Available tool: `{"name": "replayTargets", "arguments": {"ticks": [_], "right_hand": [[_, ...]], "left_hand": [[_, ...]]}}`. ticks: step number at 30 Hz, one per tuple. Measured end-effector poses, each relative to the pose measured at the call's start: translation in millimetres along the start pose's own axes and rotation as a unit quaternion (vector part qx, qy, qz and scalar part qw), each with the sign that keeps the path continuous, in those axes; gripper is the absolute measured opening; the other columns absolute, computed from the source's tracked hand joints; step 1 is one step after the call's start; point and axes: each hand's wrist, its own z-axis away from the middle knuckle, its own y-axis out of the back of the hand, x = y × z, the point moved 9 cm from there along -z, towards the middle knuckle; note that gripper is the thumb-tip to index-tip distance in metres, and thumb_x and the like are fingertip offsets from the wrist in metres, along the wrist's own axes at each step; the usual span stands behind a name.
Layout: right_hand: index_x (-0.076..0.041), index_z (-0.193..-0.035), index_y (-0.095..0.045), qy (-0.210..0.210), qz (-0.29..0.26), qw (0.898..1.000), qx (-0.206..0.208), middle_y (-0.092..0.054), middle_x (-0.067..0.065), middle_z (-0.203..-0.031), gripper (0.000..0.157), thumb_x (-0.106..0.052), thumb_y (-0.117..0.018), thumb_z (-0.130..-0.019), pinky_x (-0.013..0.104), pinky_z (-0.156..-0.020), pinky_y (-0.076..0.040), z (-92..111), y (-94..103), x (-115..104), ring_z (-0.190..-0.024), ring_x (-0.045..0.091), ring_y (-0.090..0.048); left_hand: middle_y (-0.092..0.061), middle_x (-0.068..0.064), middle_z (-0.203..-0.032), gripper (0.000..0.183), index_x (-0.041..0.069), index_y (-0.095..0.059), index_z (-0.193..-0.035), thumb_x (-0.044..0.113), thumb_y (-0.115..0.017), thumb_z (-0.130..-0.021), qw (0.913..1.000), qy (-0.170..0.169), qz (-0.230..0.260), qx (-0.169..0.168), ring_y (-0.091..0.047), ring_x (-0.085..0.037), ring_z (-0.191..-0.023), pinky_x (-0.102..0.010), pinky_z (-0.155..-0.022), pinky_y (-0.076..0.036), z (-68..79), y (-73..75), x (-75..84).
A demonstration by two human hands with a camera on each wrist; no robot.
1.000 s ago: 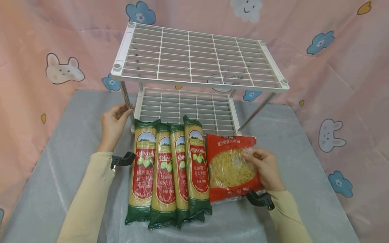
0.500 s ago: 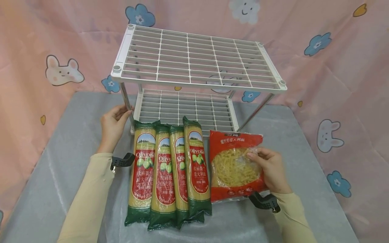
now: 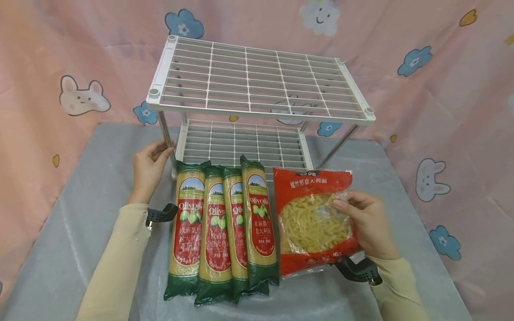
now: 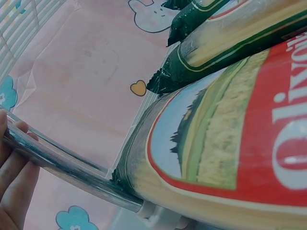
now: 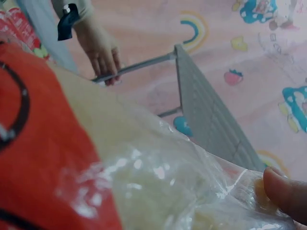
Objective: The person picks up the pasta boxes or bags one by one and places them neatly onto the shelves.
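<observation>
My left hand grips the front left metal post of a white two-tier rack; the left wrist view shows its fingers curled round that post. With thumb and fingers, my right hand pinches the right side of a red bag of spiral pasta, held tilted up in front of the rack's right part. In the right wrist view the thumb presses the bag's clear film. Several green-ended spaghetti packs lie side by side between the hands, their far ends at the lower shelf's front edge.
The rack's lower shelf sits behind the packs, under the upper tier. A grey cloth covers the table. A pink patterned curtain hangs behind and at the sides.
My right hand has drawn the red pasta bag slightly right and toward me, raising it so it faces the head camera more. My left hand stays on the post; the spaghetti packs lie still.
</observation>
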Motion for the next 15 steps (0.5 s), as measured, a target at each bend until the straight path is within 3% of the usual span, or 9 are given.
{"name": "replayTargets", "arguments": {"ticks": [9,15], "right_hand": [[-0.003,-0.083,-0.071,-0.022,0.058,0.998,-0.026,-0.068,0.005,-0.074,0.016,0.009,-0.06,-0.087,0.026,-0.056,-0.056,-0.1,-14.3,-21.4,-0.064,0.014,-0.061],[-0.005,-0.087,-0.073,-0.015,0.087,0.995,-0.046,-0.069,0.005,-0.078,0.017,0.007,-0.061,-0.087,0.027,-0.059,-0.057,-4.0,-23.5,-34.6,-0.068,0.015,-0.062]], "left_hand": [[-0.067,-0.015,-0.11,0.028,-0.003,-0.065,-0.113,0.016,-0.061,-0.093,0.9999,-0.004,-0.01,0.006,-0.065,-0.023,-0.099,-0.026,-0.088,-0.051,0.0,0.7,-0.2],[-0.067,-0.016,-0.11,0.028,-0.003,-0.065,-0.113,0.016,-0.062,-0.092,0.9999,-0.008,-0.011,0.004,-0.065,-0.027,-0.099,-0.029,-0.088,-0.052,-0.2,0.1,-0.2]]}}
